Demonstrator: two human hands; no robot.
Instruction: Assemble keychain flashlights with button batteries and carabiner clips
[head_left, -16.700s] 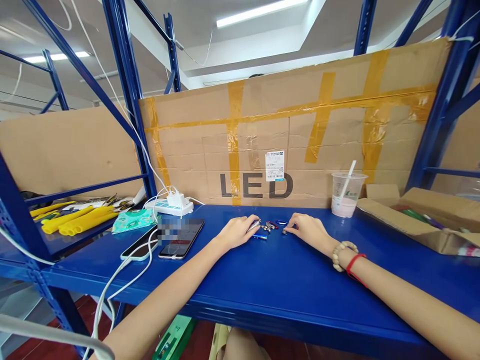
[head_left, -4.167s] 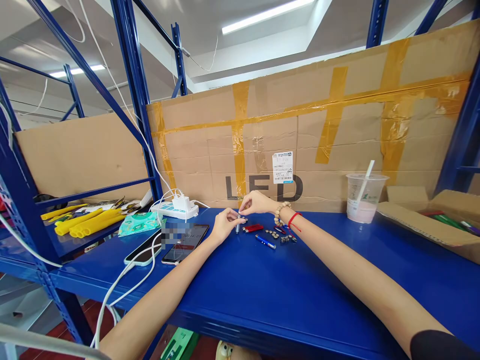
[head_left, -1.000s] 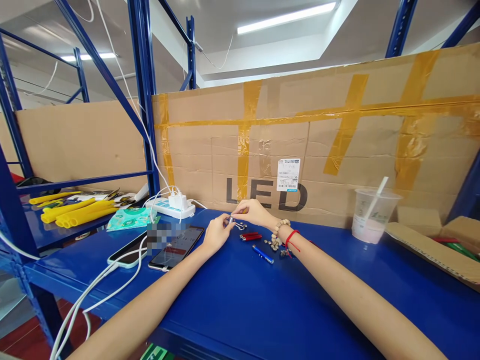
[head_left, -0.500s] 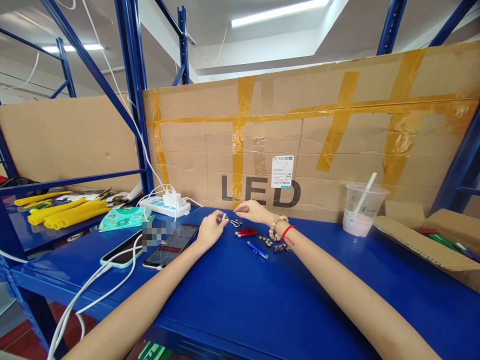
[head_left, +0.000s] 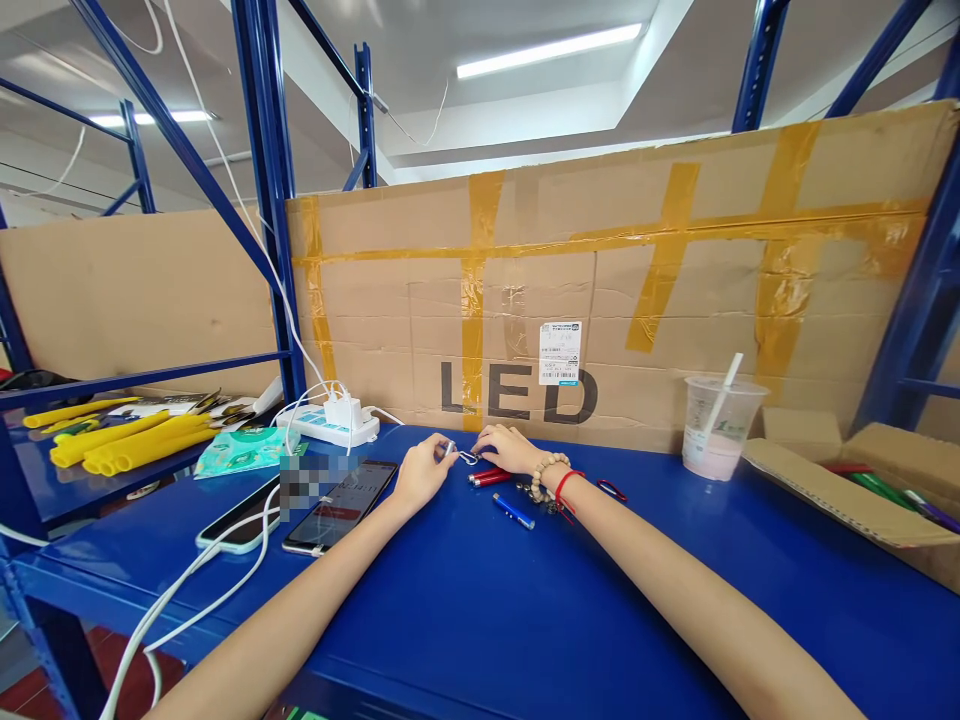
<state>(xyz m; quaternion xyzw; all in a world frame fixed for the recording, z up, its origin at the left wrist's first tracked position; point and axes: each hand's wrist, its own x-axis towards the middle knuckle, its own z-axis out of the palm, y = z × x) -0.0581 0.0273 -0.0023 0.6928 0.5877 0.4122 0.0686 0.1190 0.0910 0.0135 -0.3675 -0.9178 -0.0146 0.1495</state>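
My left hand (head_left: 424, 472) is closed in a pinch around a small silvery cylinder (head_left: 450, 448), just left of centre at the back of the blue table (head_left: 525, 620). Across from it, my right hand (head_left: 510, 448) has its fingertips bent down on a small metal clip (head_left: 469, 458), which lies between the two hands. Two red metal tubes (head_left: 489, 478) rest below my right hand, and a blue pen-like tube (head_left: 514, 511) is nearer to me. Small metal pieces (head_left: 553, 500) are partly hidden behind my beaded right wrist.
Left of my hands lie two phones (head_left: 341, 508) with white cables, a power strip (head_left: 330, 425) and a green packet (head_left: 244, 450). At the right stand a plastic cup (head_left: 716, 430) with a straw and an open carton (head_left: 847, 490). A cardboard sheet (head_left: 375, 320) closes off the back.
My right hand has come down onto the metal clip, and its wrist now covers more of the small pieces. A red loop shows beyond the right forearm. My left hand keeps its pinch.
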